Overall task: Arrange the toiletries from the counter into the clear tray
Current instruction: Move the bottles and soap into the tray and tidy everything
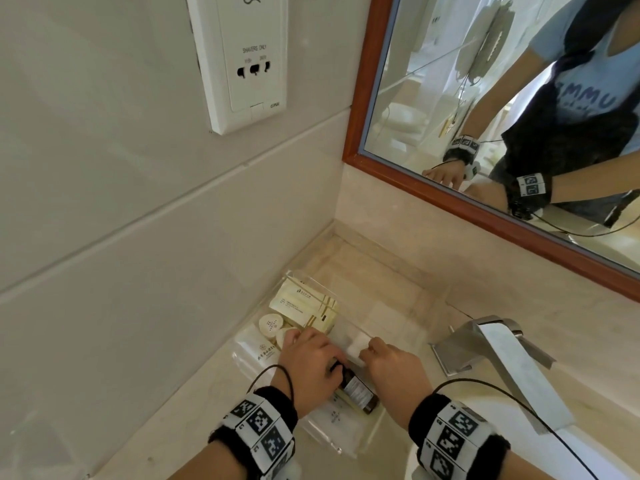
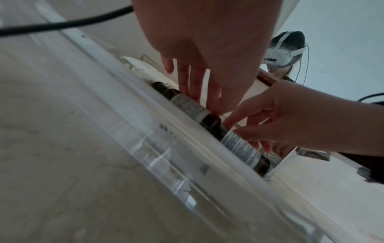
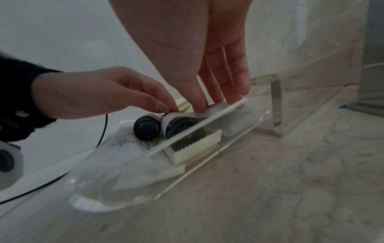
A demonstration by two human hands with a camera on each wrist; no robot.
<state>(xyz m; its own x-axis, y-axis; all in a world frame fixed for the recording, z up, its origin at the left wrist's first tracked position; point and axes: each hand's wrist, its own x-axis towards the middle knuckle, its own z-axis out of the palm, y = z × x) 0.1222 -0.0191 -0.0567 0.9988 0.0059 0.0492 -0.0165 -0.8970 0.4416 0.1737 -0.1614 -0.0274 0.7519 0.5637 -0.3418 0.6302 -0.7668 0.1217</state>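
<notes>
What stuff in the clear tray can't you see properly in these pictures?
- Dark bottles: head view, caps hidden under the left hand.
- Bottle labels: left wrist view, print blurred.
- White packet: head view, partly covered by the right hand.
- Clear tray: right wrist view, wall smears what lies behind.

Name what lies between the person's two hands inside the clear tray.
In the head view: a small white packet and a dark bottle, between left hand and right hand.

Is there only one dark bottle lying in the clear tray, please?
No, the right wrist view shows two dark bottles lying side by side in the clear tray.
</notes>
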